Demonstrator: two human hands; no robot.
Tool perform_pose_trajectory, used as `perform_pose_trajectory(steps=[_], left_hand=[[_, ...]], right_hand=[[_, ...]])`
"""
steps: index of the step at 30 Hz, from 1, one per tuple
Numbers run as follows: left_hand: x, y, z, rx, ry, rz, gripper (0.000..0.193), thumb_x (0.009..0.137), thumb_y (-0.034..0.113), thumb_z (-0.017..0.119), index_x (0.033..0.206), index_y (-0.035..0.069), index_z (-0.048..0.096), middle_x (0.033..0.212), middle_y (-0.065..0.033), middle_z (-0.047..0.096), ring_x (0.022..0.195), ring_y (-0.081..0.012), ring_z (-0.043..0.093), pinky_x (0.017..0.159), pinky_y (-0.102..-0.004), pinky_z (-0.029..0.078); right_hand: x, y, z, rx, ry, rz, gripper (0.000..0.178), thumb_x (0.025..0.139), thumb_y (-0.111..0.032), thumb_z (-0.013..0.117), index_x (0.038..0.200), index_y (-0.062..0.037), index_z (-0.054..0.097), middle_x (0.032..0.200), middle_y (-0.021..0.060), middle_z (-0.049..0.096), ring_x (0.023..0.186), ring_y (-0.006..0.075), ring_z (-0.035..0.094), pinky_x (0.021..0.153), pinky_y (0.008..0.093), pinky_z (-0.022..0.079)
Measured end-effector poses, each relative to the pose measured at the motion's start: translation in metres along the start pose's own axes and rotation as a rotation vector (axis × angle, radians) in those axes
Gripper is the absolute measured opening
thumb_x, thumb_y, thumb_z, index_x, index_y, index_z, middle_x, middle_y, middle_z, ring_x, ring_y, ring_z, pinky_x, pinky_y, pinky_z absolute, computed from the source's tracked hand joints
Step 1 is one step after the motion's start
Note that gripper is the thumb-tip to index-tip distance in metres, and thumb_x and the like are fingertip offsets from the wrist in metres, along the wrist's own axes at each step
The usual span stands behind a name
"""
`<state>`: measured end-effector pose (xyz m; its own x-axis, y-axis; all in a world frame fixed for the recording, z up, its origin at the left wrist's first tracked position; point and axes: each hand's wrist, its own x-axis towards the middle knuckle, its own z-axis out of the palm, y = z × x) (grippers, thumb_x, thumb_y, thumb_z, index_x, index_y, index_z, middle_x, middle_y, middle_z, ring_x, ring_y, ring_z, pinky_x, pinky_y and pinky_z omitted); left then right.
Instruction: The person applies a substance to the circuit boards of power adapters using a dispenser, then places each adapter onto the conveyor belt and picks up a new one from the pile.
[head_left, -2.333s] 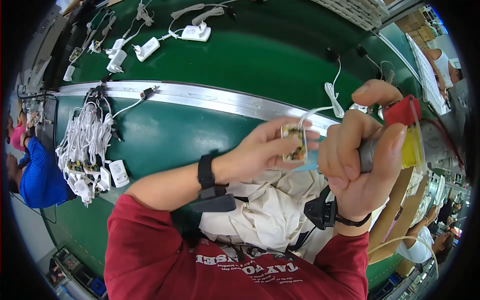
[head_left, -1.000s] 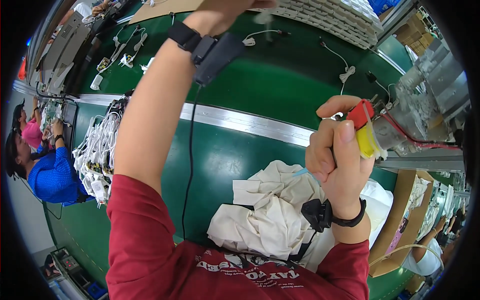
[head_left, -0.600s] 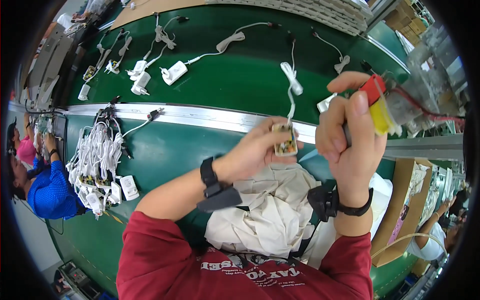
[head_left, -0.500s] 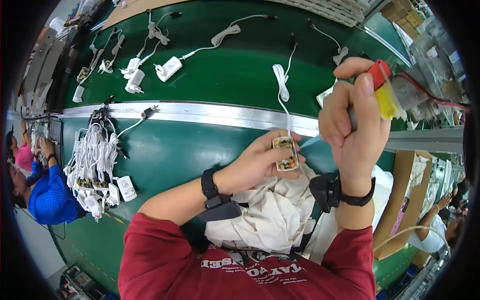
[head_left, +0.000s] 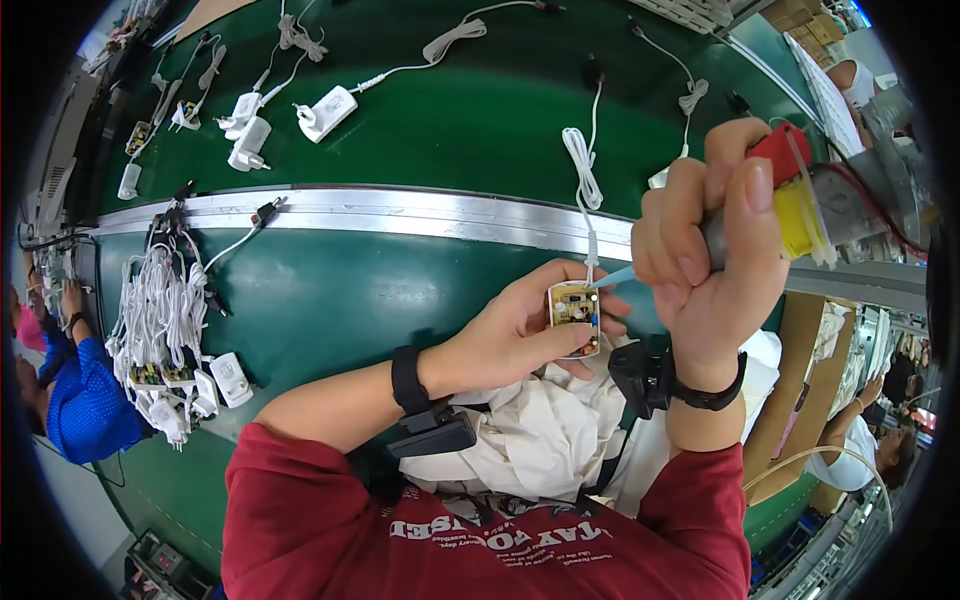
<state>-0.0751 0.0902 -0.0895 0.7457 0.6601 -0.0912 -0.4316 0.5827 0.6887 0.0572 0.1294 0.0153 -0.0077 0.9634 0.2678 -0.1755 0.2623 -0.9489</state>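
My left hand point(head_left: 510, 335) grips a small open white charger case with a yellow circuit board point(head_left: 573, 312) inside, held over a white cloth point(head_left: 545, 440) on my lap. A white cable point(head_left: 583, 190) runs from the case up across the green belt. My right hand point(head_left: 705, 265) is closed round a grey tool with a red and yellow end point(head_left: 790, 195); its thin pale tip point(head_left: 615, 280) touches the board's upper right edge. Both wrists wear black straps.
A green conveyor belt point(head_left: 400, 110) carries several white chargers with cables point(head_left: 325, 105). A metal rail point(head_left: 400, 210) crosses the bench. A pile of white chargers and cords point(head_left: 165, 340) lies at left. A person in blue point(head_left: 75, 400) sits far left; cardboard boxes point(head_left: 810, 380) stand at right.
My left hand reached far up over the belt, then came back down holding the charger case. My right hand lowered the tool until its tip met the board.
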Motion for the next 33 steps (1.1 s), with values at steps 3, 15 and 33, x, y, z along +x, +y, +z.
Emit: perform_pose_trajectory(steps=[3,15,33], left_hand=[[0.000,0.002,0.000,0.005,0.000,-0.029,0.042,0.092,0.006,0.050,0.130,0.003,0.033,0.125,-0.0113,0.050,0.114,-0.0226,0.054,0.077,-0.0337,0.057],[0.000,0.008,-0.011,-0.096,0.154,-0.019,0.035,0.093,0.007,0.045,0.127,0.006,0.038,0.122,-0.0114,0.052,0.110,-0.0187,0.055,0.075,-0.0310,0.056],[0.000,0.009,-0.013,-0.195,0.105,0.021,0.037,0.095,0.014,0.044,0.130,0.005,0.036,0.125,-0.0112,0.050,0.113,-0.0201,0.053,0.083,-0.0341,0.054]], right_hand=[[0.000,0.001,-0.001,-0.005,-0.005,-0.001,0.028,0.096,-0.035,0.042,0.087,-0.0092,0.037,0.047,-0.0027,0.031,0.034,0.0056,0.025,0.033,0.0209,0.022],[-0.007,-0.011,0.002,-0.019,-0.073,0.058,0.031,0.098,-0.039,0.035,0.093,-0.0084,0.036,0.049,-0.0024,0.032,0.035,0.0056,0.026,0.034,0.0209,0.023],[-0.010,-0.010,0.003,-0.085,-0.130,0.061,0.034,0.099,-0.042,0.031,0.096,-0.0076,0.035,0.050,-0.0023,0.034,0.035,0.0058,0.027,0.034,0.0210,0.023]])
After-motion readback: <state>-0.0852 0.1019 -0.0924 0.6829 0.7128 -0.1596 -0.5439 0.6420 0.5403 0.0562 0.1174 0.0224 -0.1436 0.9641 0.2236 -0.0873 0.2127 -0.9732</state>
